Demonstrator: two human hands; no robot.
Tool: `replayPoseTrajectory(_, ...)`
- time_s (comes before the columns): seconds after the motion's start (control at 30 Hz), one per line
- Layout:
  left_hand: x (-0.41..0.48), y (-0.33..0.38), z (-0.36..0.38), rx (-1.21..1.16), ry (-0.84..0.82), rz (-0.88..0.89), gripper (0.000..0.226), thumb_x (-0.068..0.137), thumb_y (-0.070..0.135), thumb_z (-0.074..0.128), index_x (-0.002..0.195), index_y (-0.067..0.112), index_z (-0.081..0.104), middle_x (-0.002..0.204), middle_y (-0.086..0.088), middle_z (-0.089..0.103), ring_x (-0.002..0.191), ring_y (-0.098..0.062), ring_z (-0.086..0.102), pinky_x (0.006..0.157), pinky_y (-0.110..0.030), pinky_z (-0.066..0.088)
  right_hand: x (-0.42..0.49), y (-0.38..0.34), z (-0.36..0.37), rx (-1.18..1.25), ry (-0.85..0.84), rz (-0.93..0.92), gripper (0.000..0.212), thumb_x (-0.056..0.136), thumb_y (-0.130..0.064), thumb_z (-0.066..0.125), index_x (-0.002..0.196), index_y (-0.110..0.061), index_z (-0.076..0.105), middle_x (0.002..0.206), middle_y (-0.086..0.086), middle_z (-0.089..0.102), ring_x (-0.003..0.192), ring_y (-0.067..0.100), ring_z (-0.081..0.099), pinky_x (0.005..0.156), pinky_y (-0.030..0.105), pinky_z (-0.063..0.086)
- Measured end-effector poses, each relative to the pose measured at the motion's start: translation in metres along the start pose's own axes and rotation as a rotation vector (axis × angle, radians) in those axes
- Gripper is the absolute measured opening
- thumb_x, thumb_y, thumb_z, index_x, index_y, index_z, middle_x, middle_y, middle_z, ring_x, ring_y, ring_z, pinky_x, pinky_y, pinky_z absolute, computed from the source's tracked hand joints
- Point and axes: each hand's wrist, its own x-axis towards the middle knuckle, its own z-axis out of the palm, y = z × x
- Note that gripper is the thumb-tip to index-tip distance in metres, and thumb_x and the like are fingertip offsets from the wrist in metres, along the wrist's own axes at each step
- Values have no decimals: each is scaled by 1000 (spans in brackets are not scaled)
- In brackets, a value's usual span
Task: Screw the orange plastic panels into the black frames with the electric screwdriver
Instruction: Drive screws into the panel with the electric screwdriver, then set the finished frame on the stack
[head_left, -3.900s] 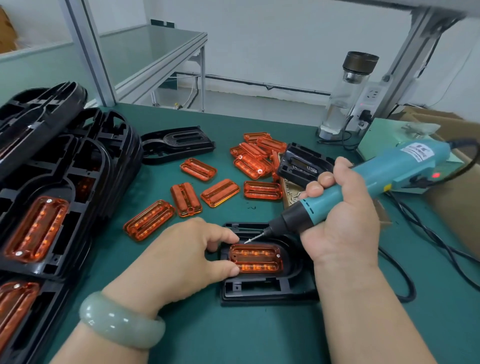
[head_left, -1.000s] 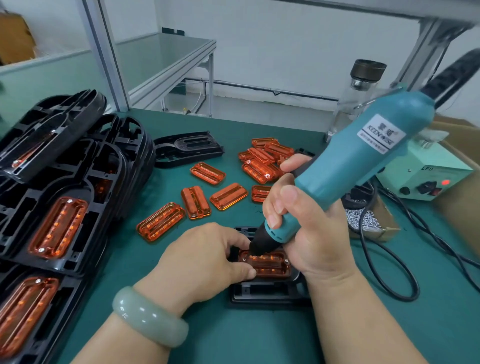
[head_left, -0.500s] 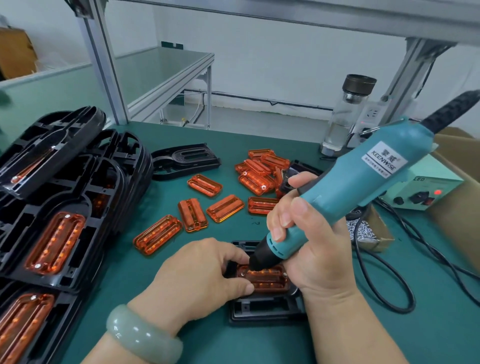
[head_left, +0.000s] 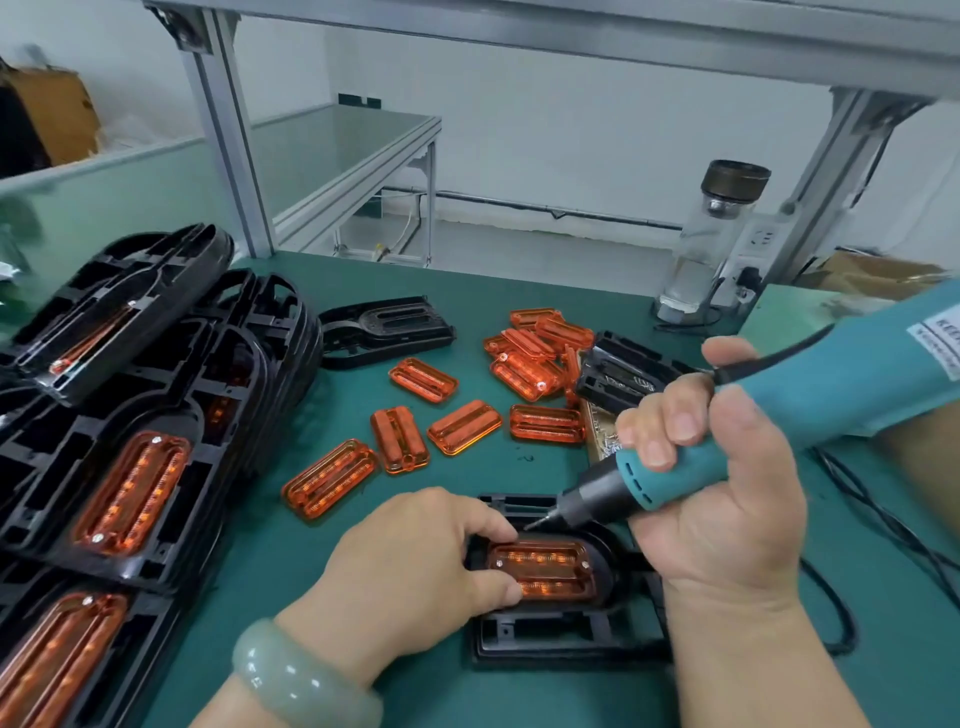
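Fingers (head_left: 660, 448) of right hand (head_left: 727, 514) grip electric screwdriver (head_left: 831, 395); left hand (head_left: 415, 561) pinches orange panel (head_left: 548, 569) in black frame (head_left: 550, 640).

A white label (head_left: 935, 343) is carried on the electric screwdriver (head_left: 841, 384) at the right edge. Only "KEE" can be made out, blurred; the rest is cut off.
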Motion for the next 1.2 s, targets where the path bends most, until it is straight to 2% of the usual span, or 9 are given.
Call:
replayPoseTrajectory(0.07, 1, 1, 0, -3, 2, -10, 44, 70, 60, 68, 111, 55, 55, 83, 22, 48, 86, -3, 47, 70, -24, 39, 3, -3, -8, 20, 106, -4, 24, 73, -22, 76, 94, -23, 64, 58, -9, 50, 47, 7, 47, 56, 21, 41)
replayPoseTrajectory(0.13, 1, 2, 0, -5, 3, -7, 43, 70, 60, 68, 111, 55, 55, 82, 24, 47, 85, -2, 47, 71, -23, 39, 4, -4, -15, 45, 198, -17, 10, 85, -19, 59, 94, -23, 60, 57, -10, 49, 46, 6, 46, 56, 20, 41)
replayPoseTrajectory(0.2, 1, 4, -1, 7, -1, 9, 43, 71, 59, 68, 112, 53, 56, 80, 25, 45, 83, -2, 45, 71, -22, 38, 5, -4, -19, 68, 264, -26, 14, 87, -19, 45, 93, -24, 57, 57, -11, 48, 47, 5, 45, 55, 20, 41)
replayPoseTrajectory(0.3, 1, 8, -2, 26, 34, 34, 41, 74, 59, 64, 114, 50, 57, 84, 24, 46, 87, -3, 47, 75, -21, 38, 6, -4, -23, 68, 330, -39, 12, 86, -19, 47, 93, -24, 55, 58, -11, 47, 48, 5, 44, 57, 19, 41)
replayPoseTrajectory(0.43, 6, 17, 1, 18, 182, 116, 40, 81, 56, 59, 118, 43, 57, 105, 18, 50, 105, -4, 48, 87, -19, 37, 8, -3, -26, 82, 403, -44, 10, 86, -18, 50, 93, -23, 55, 60, -10, 47, 49, 6, 44, 58, 21, 41)
replayPoseTrajectory(0.6, 24, 36, 17, 61, 227, 256, 39, 90, 44, 53, 128, 34, 52, 122, 10, 50, 119, -11, 40, 103, -28, 33, 8, -2, -30, 129, 483, -40, 12, 95, -17, 45, 93, -24, 55, 61, -10, 47, 50, 5, 43, 60, 21, 39)
replayPoseTrajectory(0.73, 37, 38, 24, 142, 180, 242, 41, 91, 37, 54, 132, 28, 50, 122, 3, 50, 120, -17, 41, 102, -31, 36, 10, -4, -33, 159, 525, -53, 12, 96, -19, 45, 92, -24, 55, 61, -11, 48, 49, 5, 44, 62, 21, 39)
replayPoseTrajectory(0.87, 37, 35, 20, 128, 168, 241, 33, 92, 34, 54, 125, 32, 56, 115, 1, 50, 114, -18, 44, 95, -27, 35, 10, -5, -36, 206, 545, -65, 10, 94, -22, 47, 89, -24, 56, 61, -12, 48, 51, 4, 45, 62, 21, 41)
replayPoseTrajectory(1.2, 9, 14, -4, 141, 465, 105, 32, 89, 44, 53, 120, 36, 50, 115, 12, 49, 107, -10, 50, 88, -22, 39, 9, -8, -40, 233, 599, -94, 12, 96, -23, 46, 87, -25, 53, 64, -12, 44, 52, 4, 43, 62, 20, 39)
